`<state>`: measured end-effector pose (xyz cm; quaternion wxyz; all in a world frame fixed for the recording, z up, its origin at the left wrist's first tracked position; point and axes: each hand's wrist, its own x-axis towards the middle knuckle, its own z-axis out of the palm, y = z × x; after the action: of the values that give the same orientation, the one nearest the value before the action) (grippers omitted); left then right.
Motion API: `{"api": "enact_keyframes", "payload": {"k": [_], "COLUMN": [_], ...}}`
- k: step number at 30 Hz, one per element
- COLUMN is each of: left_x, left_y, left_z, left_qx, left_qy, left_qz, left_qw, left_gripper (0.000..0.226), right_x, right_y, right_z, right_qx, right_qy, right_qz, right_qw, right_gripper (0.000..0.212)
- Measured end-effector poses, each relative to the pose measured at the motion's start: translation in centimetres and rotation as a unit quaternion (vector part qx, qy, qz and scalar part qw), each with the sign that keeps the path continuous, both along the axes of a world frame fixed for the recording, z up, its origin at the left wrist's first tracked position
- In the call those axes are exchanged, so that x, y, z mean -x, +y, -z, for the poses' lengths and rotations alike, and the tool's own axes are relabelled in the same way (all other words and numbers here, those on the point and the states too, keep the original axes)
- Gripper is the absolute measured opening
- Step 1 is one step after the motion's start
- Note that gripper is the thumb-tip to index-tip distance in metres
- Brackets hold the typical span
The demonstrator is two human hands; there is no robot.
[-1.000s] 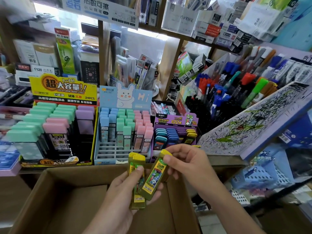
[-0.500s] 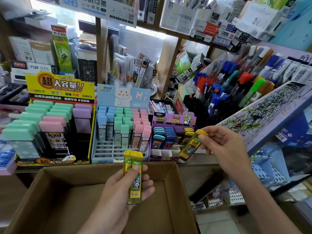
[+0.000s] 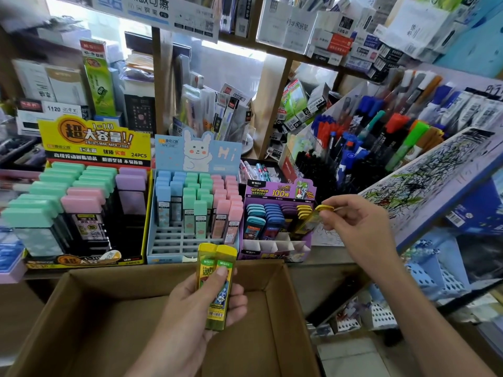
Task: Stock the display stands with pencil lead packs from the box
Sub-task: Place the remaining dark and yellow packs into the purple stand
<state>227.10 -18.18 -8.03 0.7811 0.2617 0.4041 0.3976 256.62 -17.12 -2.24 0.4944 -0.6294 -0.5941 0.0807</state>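
Note:
My left hand (image 3: 196,303) holds two yellow pencil lead packs (image 3: 216,284) upright over the open cardboard box (image 3: 89,322). My right hand (image 3: 353,221) pinches the yellow cap of a third yellow pack (image 3: 313,220), which sits tilted in the rightmost column of the small purple display stand (image 3: 275,248). That stand holds teal, blue, purple and yellow packs in its back rows; its front slots show bare white dividers.
A blue rabbit-card stand (image 3: 168,246) with pastel packs and a yellow stand (image 3: 81,261) with larger packs sit to the left. Pens and markers (image 3: 381,137) fill the racks on the right, above a scribbled test pad (image 3: 435,180). Shelves of stationery rise behind.
My right hand carried one yellow pack away from the left hand, up and right, and lowered it into the purple stand's right column. The left hand stayed over the box with two packs.

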Motion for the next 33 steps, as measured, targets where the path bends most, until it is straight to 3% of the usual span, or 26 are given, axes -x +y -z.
{"api": "enact_keyframes", "payload": {"k": [4,12,16,22,28,33], "left_x": [-0.1,0.1,0.1,-0.1,-0.4,-0.3], "left_y": [0.0,0.2,0.2,0.0,0.0,-0.1], "left_z": [-0.1,0.0,0.1,0.3,0.1,0.1], "left_qx": [0.004,0.009,0.012,0.000,-0.015,-0.030], "left_qy": [-0.005,-0.015,-0.006,-0.008,-0.002,-0.002], "left_qz": [-0.002,0.011,0.018,0.020,0.018,0.023], "left_qw": [1.000,1.000,1.000,1.000,1.000,0.999], "left_gripper": [0.027,0.025,0.019,0.023,0.025,0.033], "right_x": [0.0,0.4,0.5,1.1,2.2,5.0], "right_y": [0.5,1.0,0.8,0.2,-0.7,-1.9], "right_z": [0.7,2.8,3.1,3.0,2.6,1.8], "right_qx": [0.000,-0.017,-0.026,-0.033,-0.052,0.005], "right_qy": [-0.059,-0.253,-0.275,-0.231,-0.189,-0.020], "right_qz": [0.001,0.033,0.044,0.063,0.039,-0.006], "right_qw": [0.998,0.967,0.960,0.970,0.980,1.000], "right_gripper": [0.034,0.019,0.020,0.031,0.016,0.012]}}
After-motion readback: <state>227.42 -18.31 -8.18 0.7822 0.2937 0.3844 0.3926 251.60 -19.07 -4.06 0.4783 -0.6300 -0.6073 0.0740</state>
